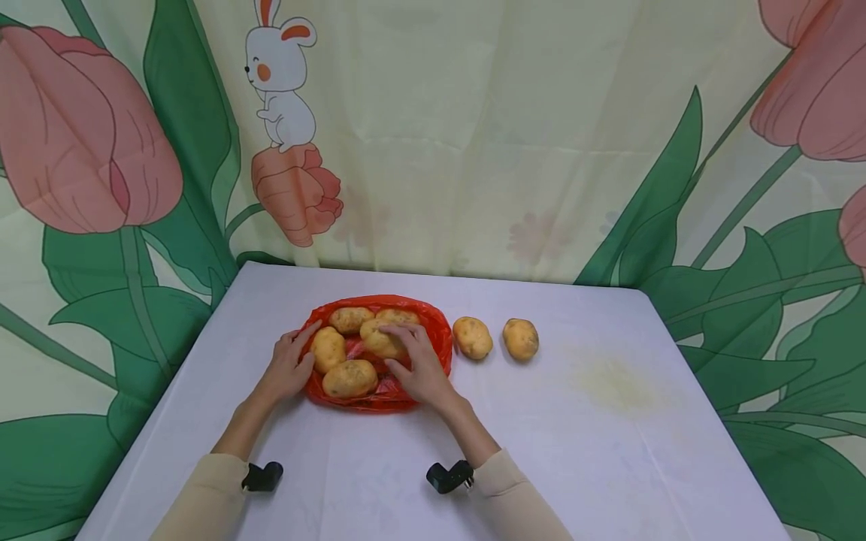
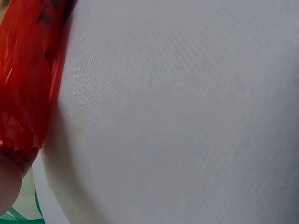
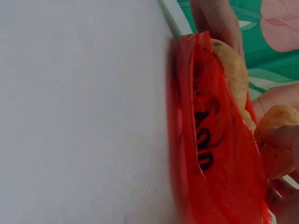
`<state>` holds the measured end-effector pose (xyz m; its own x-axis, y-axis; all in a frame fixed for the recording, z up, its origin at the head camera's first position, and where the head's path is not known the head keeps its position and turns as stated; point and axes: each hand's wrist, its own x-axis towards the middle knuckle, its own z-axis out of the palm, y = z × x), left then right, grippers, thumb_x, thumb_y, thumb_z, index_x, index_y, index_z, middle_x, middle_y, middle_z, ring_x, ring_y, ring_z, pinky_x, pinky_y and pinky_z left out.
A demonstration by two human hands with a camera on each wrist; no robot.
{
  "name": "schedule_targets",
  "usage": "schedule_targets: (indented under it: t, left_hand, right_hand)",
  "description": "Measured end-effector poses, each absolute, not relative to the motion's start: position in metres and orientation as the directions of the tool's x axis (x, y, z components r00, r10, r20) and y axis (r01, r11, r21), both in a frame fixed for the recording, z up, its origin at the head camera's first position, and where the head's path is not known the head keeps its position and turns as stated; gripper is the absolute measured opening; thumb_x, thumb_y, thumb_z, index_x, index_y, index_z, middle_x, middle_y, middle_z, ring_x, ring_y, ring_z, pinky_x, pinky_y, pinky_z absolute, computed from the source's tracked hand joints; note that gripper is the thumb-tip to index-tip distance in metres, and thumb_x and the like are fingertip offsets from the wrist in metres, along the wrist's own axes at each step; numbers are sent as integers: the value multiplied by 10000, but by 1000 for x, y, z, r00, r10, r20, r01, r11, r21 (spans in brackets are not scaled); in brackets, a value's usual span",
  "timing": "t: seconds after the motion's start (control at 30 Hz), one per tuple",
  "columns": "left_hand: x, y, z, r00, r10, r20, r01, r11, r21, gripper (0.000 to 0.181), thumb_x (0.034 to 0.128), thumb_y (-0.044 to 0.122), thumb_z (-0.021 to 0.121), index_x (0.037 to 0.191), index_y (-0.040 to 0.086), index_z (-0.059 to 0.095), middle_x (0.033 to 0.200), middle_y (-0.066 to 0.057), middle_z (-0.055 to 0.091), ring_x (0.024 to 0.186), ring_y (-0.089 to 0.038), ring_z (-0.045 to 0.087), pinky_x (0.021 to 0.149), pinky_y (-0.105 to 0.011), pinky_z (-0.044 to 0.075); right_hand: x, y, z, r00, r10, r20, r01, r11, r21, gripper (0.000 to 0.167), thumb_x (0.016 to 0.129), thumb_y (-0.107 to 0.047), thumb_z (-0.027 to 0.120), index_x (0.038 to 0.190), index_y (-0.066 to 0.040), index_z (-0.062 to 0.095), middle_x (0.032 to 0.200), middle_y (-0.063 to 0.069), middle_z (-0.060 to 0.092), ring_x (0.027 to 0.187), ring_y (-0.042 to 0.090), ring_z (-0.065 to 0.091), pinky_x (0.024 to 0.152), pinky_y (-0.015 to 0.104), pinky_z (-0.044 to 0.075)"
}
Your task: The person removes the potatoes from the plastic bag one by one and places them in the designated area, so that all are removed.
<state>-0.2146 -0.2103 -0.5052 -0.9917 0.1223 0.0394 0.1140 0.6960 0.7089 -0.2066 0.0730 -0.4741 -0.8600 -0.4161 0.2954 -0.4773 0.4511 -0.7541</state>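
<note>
A red plastic bag (image 1: pixel 441 330) lies with its mouth spread wide on the table, several yellow-brown potatoes (image 1: pixel 349 379) inside it. Over the bag's right half, my right hand (image 1: pixel 422 368) grips one potato (image 1: pixel 380 340), its thumb and fingers round it. The right wrist view shows this held potato (image 3: pixel 279 116) at the bag's rim, beside black print on the film. My left hand (image 1: pixel 287 367) holds the bag's left rim, close to a potato (image 1: pixel 328 350). Only part of that hand (image 2: pixel 9 179) shows in the left wrist view, against the red film.
Two potatoes, one nearer (image 1: pixel 472 338) and one farther right (image 1: pixel 520 340), lie outside the bag. A white cloth covers the table (image 1: pixel 541 451), with a faint yellowish stain at right. Behind hangs a curtain (image 1: pixel 473 150) printed with tulips and a rabbit.
</note>
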Motion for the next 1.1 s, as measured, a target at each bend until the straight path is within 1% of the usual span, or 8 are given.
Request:
schedule_targets:
  t: [0.23, 0.37, 0.47, 0.6, 0.73, 0.83, 0.97, 1.1]
  left_hand:
    - [-217, -210, -508, -991, 127, 43, 120, 701, 702, 638, 984, 97, 378, 1616, 115, 290, 1483, -366, 308, 1361, -509, 271, 1082, -716, 306]
    - [-218, -210, -509, -991, 128, 46, 123, 703, 700, 646, 978, 97, 386, 1616, 112, 284, 1482, -359, 312, 1348, -505, 281, 1074, -714, 319]
    - [-217, -210, -509, -990, 128, 53, 128, 701, 702, 648, 978, 94, 394, 1616, 115, 285, 1483, -358, 314, 1343, -502, 286, 1070, -712, 323]
    - [-217, -211, -510, -989, 133, 61, 137, 695, 706, 651, 978, 91, 399, 1618, 127, 284, 1491, -355, 311, 1335, -492, 289, 1061, -701, 325]
    - [-216, -212, -511, -988, 139, 60, 140, 690, 710, 663, 971, 87, 407, 1620, 135, 277, 1499, -345, 307, 1324, -483, 292, 1048, -695, 331]
    - [-215, -213, -511, -988, 143, 54, 138, 685, 715, 673, 969, 88, 421, 1623, 142, 270, 1506, -328, 308, 1333, -475, 287, 1052, -695, 340]
    - [-214, -214, -511, -988, 147, 50, 137, 674, 725, 676, 971, 94, 436, 1624, 149, 271, 1512, -312, 313, 1351, -467, 279, 1056, -698, 345]
    - [-214, -214, -510, -988, 147, 48, 135, 670, 730, 675, 971, 101, 440, 1623, 151, 274, 1503, -317, 317, 1343, -467, 284, 1047, -698, 351]
  right_hand:
    - [-193, 90, -465, -874, -354, 331, -466, 420, -779, 566, 936, -34, 706, 1441, -228, 539, 1474, 106, 432, 1416, 237, 387, 1104, 499, 433]
    - [-186, 101, -462, -871, -315, 376, -482, 407, -776, 567, 923, -27, 721, 1428, -219, 548, 1459, 111, 451, 1425, 256, 387, 1100, 547, 419]
    - [-181, 109, -460, -868, -291, 402, -493, 409, -768, 575, 918, -27, 727, 1429, -220, 546, 1453, 105, 457, 1429, 262, 385, 1101, 558, 416]
    - [-174, 122, -458, -876, -250, 413, -482, 436, -760, 584, 920, -31, 728, 1433, -239, 542, 1462, 87, 441, 1432, 255, 382, 1092, 521, 444]
    - [-168, 136, -457, -889, -198, 414, -457, 462, -760, 593, 916, -26, 730, 1434, -246, 543, 1468, 70, 428, 1412, 232, 397, 1008, 438, 515]
    - [-165, 148, -456, -891, -161, 425, -448, 475, -758, 599, 905, -19, 740, 1430, -237, 552, 1465, 71, 440, 1408, 209, 400, 944, 368, 525]
    - [-161, 164, -455, -895, -110, 432, -424, 506, -751, 594, 895, -26, 756, 1422, -215, 556, 1469, 73, 454, 1420, 194, 399, 930, 329, 524]
    - [-157, 180, -454, -892, -55, 449, -405, 541, -737, 597, 890, -28, 762, 1426, -183, 550, 1469, 88, 460, 1410, 219, 413, 927, 279, 522]
